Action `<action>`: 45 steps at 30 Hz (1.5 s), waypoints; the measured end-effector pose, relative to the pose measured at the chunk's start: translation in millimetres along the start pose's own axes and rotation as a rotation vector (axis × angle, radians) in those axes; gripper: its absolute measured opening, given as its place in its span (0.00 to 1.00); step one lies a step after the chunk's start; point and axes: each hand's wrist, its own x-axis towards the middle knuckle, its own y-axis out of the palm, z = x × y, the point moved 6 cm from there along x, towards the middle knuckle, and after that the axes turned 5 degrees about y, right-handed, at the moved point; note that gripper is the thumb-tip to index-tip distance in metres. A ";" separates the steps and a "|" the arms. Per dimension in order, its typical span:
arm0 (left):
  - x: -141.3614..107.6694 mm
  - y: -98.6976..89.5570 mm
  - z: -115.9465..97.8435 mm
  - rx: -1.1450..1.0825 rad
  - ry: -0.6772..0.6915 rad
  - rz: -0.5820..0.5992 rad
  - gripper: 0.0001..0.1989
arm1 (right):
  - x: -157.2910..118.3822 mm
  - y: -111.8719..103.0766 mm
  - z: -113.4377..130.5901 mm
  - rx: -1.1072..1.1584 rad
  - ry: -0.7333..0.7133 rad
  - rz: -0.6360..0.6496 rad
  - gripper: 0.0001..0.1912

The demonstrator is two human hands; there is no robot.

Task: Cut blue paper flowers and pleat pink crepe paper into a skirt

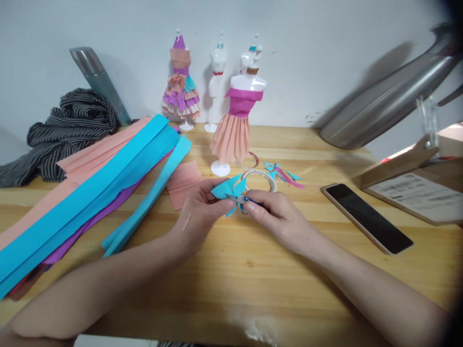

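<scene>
My left hand (200, 212) pinches a small piece of turquoise crepe paper (224, 187) above the middle of the table. In my right hand (280, 217) is a small pair of scissors (246, 199) with dark blue handles, its blades at the paper. A narrow strip of the turquoise paper hangs below the blades. Just behind my hands stands a mini dress form (239, 103) in a magenta top and a pleated peach skirt. A roll of tape (271, 180) lies flat behind my right hand, partly covered by the paper.
Crepe paper strips (108, 188) spread across the left, beside a peach piece (184, 180). Scraps (285, 176) lie behind the tape. A phone (369, 219), a cardboard box (415, 178) and a metal jug (383, 96) are at right. More dress forms (181, 82) stand by the wall.
</scene>
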 end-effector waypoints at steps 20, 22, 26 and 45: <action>-4.0 4.6 6.8 -0.087 -0.082 0.051 0.08 | -1.3 7.1 -4.8 0.191 0.070 0.044 0.29; -4.5 5.5 7.5 -0.106 -0.089 0.062 0.07 | -1.9 7.5 -5.1 0.206 0.081 0.048 0.28; -5.5 5.5 6.9 -0.108 -0.111 0.042 0.08 | -2.8 7.8 -4.1 0.232 0.089 0.068 0.28; -4.9 5.0 3.0 -0.141 -0.090 0.058 0.10 | -2.8 5.9 -1.5 0.244 0.059 0.085 0.27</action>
